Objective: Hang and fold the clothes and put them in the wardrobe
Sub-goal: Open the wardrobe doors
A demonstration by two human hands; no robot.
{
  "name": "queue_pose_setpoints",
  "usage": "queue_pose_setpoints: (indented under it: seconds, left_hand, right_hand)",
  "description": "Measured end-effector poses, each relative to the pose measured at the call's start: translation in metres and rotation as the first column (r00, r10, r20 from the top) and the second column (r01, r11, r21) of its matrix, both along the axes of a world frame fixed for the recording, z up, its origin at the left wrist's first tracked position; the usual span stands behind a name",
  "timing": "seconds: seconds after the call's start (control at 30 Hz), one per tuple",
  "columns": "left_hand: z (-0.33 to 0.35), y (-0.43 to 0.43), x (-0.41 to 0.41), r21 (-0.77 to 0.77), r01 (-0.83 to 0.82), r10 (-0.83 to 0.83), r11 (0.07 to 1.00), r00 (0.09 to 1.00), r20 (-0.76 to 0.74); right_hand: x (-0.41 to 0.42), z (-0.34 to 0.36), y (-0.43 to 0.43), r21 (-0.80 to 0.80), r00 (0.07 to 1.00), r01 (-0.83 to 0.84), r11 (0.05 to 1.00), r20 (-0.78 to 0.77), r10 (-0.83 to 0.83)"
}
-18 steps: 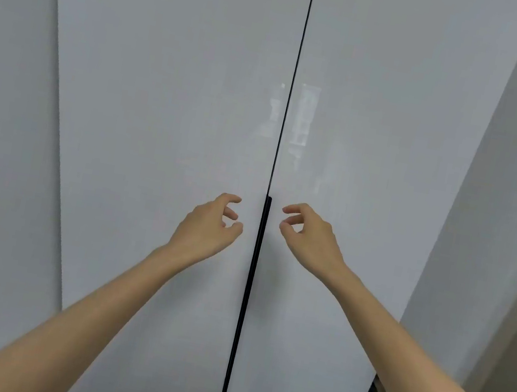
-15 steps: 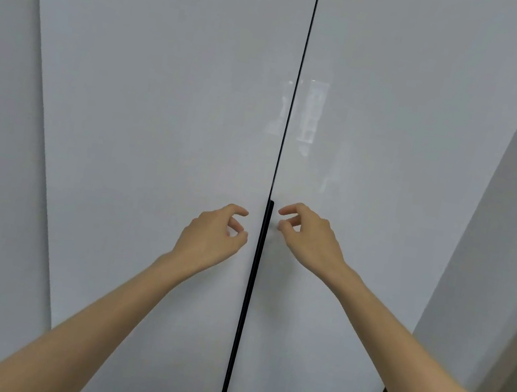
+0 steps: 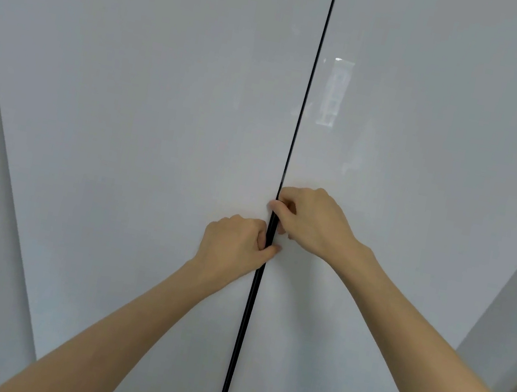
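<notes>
Gripping slim black strip (image 3: 242,331) | left hand (image 3: 235,243) | right hand (image 3: 311,222) | glossy wardrobe doors (image 3: 161,109)

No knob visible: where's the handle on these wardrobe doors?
Head view, centre: the black handle strip runs down the wardrobe's middle seam, left hand and right hand gripping it.

a home, likely a bedroom — glossy white wardrobe doors (image 3: 161,109) beside a plain grey wall (image 3: 513,310)

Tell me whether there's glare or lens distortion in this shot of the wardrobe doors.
Head view: a bright reflection glares on the glossy right door; the wide-angle lens splays the doors' outer edges toward the top; the left hand and right hand gripping at the dark seam look sharp.
</notes>
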State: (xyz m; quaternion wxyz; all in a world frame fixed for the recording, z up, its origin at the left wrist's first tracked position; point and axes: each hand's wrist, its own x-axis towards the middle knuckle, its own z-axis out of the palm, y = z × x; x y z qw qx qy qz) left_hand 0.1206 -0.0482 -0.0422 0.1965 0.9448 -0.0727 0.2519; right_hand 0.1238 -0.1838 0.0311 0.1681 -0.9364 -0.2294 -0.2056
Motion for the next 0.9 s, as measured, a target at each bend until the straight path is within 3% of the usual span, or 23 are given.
queue_pose_setpoints:
  seconds: [0.33, 0.63, 0.9]
  left_hand:
    - [-0.011, -0.013, -0.041, -0.026, -0.008, 0.008, 1.0, 1.0, -0.026]
    - [-0.017, -0.049, -0.15, -0.187, 0.216, -0.224, 0.958, 0.974, -0.024]
    - [-0.019, -0.12, -0.228, -0.228, 0.327, -0.348, 0.917, 0.936, -0.055]
  right_hand:
    - [-0.05, -0.007, -0.009, 0.098, 1.0, -0.029, 0.995, 0.012, 0.028]
    - [-0.179, -0.018, -0.05, 0.228, 0.998, 0.06, 0.972, 0.004, -0.063]
    - [-0.268, -0.025, -0.116, 0.294, 0.986, 0.165, 0.941, -0.066, -0.153]
